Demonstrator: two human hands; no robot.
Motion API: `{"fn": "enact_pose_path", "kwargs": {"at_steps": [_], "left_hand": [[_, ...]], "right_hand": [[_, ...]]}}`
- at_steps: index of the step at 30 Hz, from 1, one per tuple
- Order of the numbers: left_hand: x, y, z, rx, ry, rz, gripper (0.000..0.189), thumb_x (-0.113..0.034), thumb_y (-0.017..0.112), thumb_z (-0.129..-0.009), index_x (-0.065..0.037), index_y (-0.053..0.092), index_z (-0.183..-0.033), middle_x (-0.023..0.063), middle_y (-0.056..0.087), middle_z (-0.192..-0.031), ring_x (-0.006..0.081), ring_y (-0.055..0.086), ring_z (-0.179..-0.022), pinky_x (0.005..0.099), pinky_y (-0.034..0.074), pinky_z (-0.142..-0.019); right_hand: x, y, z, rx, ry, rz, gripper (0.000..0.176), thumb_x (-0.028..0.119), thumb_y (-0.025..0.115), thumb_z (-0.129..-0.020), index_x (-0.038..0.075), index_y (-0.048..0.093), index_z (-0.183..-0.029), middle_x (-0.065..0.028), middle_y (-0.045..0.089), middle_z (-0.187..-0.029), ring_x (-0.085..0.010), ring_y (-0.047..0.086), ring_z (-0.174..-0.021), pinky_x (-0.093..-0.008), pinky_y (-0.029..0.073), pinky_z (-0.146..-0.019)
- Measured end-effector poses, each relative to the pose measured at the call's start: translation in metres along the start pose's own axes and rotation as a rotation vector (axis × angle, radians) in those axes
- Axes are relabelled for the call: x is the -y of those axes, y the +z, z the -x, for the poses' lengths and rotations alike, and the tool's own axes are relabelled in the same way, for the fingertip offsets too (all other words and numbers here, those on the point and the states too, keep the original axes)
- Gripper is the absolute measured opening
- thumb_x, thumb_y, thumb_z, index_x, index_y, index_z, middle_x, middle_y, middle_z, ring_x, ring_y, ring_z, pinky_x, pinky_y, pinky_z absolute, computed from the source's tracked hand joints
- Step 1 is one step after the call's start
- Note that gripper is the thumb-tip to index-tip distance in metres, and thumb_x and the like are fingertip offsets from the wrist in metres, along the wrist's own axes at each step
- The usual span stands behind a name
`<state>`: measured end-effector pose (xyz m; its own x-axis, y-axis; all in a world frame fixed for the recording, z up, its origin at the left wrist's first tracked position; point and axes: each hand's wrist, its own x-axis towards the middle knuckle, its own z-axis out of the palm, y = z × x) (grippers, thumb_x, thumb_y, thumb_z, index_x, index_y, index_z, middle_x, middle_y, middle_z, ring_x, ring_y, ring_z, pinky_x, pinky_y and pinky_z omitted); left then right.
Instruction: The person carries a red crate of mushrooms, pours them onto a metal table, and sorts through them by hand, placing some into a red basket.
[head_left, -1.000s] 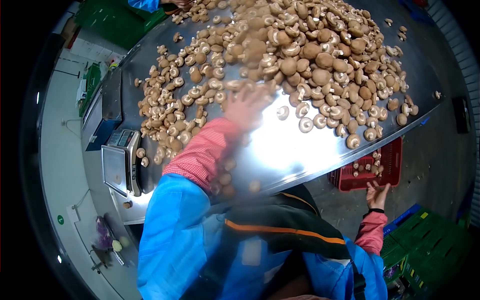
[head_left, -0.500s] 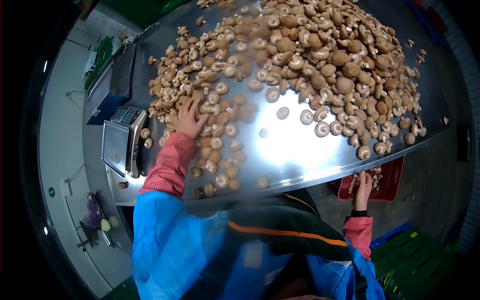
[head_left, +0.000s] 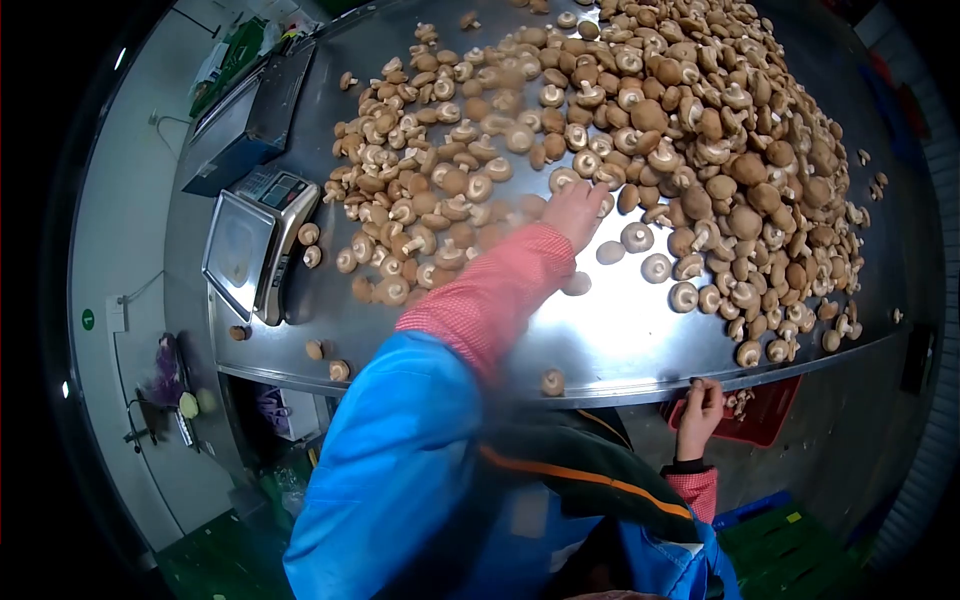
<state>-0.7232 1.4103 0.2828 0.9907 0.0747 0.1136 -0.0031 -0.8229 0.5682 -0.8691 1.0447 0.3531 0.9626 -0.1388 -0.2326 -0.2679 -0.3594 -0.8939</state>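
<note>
My left hand (head_left: pixel 577 214) reaches across to the middle of the metal table, fingers curled at a shiitake mushroom (head_left: pixel 606 205) beside the big heap. It appears to grip that mushroom, though the palm side is partly hidden. More shiitake mushrooms (head_left: pixel 455 183) lie spread left of the hand, and a tall heap of them (head_left: pixel 745 195) rises to its right. At the table's front edge, my right hand (head_left: pixel 699 420) is closed with its fingertips together. What sits in that pinch is too small to make out. Just behind it is a red crate (head_left: pixel 768 425) with small pale pieces inside.
A digital scale (head_left: pixel 245 250) stands at the left of the steel table (head_left: pixel 610 355), with a dark box (head_left: pixel 245 125) behind it. A few single mushrooms lie near the front edge. Green pallets (head_left: pixel 790 550) are on the floor at lower right.
My left hand has moved right, from the left-hand mushrooms to beside the big heap. My right hand has risen from over the red crate to the table edge. The view has shifted slightly.
</note>
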Motion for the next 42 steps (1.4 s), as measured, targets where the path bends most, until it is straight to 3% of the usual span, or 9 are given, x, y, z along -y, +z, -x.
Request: {"fn": "enact_pose_path", "kwargs": {"at_steps": [4,8,14,16,20,27,33,40,42], "left_hand": [[-0.027,-0.033,0.032,0.071,-0.03,0.385,0.05,-0.022,0.077,-0.082,-0.011,0.058,-0.127,0.0144,0.062,-0.104,0.037,0.059,-0.1,0.0454,0.048,-0.087],[-0.062,-0.052,0.088,0.428,0.081,0.331,0.06,-0.035,0.076,-0.08,-0.004,0.06,-0.128,0.0182,0.067,-0.109,0.0376,0.064,-0.102,0.0456,0.05,-0.091],[-0.047,-0.015,0.08,0.45,0.194,0.254,0.054,-0.035,0.076,-0.083,-0.002,0.061,-0.123,0.0192,0.064,-0.108,0.0383,0.064,-0.097,0.0473,0.05,-0.091],[-0.043,-0.027,0.049,0.005,0.206,0.291,0.053,-0.016,0.073,-0.079,-0.003,0.057,-0.127,0.0188,0.06,-0.118,0.0361,0.058,-0.107,0.0447,0.049,-0.093],[-0.031,-0.003,-0.003,0.116,0.228,-0.072,0.051,-0.015,0.076,-0.08,-0.016,0.058,-0.128,0.0117,0.057,-0.115,0.0344,0.056,-0.107,0.0451,0.048,-0.087],[-0.075,-0.034,0.02,0.153,0.233,0.328,0.045,-0.027,0.079,-0.079,-0.01,0.063,-0.118,0.0143,0.062,-0.101,0.0343,0.063,-0.095,0.0437,0.051,-0.08],[-0.101,-0.023,0.045,0.409,0.277,0.55,0.057,-0.03,0.081,-0.082,-0.007,0.058,-0.129,0.014,0.062,-0.105,0.0333,0.062,-0.098,0.0411,0.051,-0.085],[-0.119,-0.006,-0.041,0.159,0.606,0.189,0.072,-0.032,0.084,-0.071,-0.016,0.057,-0.136,0.0138,0.052,-0.135,0.0389,0.046,-0.129,0.0554,0.035,-0.109],[-0.134,0.0,-0.062,0.135,0.649,0.072,0.077,-0.035,0.084,-0.071,-0.021,0.054,-0.141,0.0138,0.045,-0.147,0.0408,0.039,-0.137,0.0615,0.028,-0.114]], "right_hand": [[0.024,0.032,-0.011,0.334,-0.102,0.094,0.011,0.016,0.057,-0.104,0.005,0.06,-0.105,0.003,0.054,-0.078,-0.0047,0.045,-0.06,-0.0192,0.035,-0.052],[0.062,0.095,-0.036,0.722,0.359,-0.354,0.04,0.039,0.044,-0.109,0.011,0.048,-0.138,-0.0084,0.062,-0.094,-0.0143,0.061,-0.063,-0.0232,0.047,-0.047],[0.06,0.113,-0.064,0.766,0.434,-0.507,0.033,0.029,0.045,-0.107,0.004,0.056,-0.126,-0.0083,0.064,-0.092,-0.0156,0.065,-0.066,-0.0222,0.052,-0.05],[0.071,0.109,-0.061,0.686,0.458,-0.473,0.028,0.022,0.048,-0.104,0.002,0.057,-0.121,-0.0069,0.063,-0.085,-0.0152,0.063,-0.064,-0.0232,0.05,-0.053],[0.079,0.105,-0.06,0.654,0.462,-0.378,0.027,0.014,0.052,-0.098,0.002,0.055,-0.122,-0.0066,0.061,-0.083,-0.0156,0.058,-0.064,-0.0267,0.046,-0.056],[0.063,0.093,-0.067,0.675,0.416,-0.635,0.052,0.041,0.046,-0.107,0.008,0.037,-0.146,-0.0128,0.065,-0.097,-0.0179,0.066,-0.068,-0.0266,0.056,-0.054],[0.075,0.065,-0.078,0.705,0.396,-0.677,0.04,0.033,0.053,-0.103,0.009,0.054,-0.135,-0.0067,0.064,-0.09,-0.0164,0.064,-0.069,-0.027,0.052,-0.054],[0.037,-0.107,-0.111,-0.013,0.346,-0.527,0.054,0.054,0.047,-0.104,0.006,0.055,-0.128,-0.0099,0.066,-0.093,-0.0168,0.064,-0.067,-0.0263,0.053,-0.051],[0.002,-0.146,-0.135,-0.279,0.127,0.502,0.063,0.05,0.054,-0.101,0.004,0.047,-0.143,-0.0174,0.066,-0.105,-0.0244,0.068,-0.077,-0.0337,0.056,-0.064]]}}
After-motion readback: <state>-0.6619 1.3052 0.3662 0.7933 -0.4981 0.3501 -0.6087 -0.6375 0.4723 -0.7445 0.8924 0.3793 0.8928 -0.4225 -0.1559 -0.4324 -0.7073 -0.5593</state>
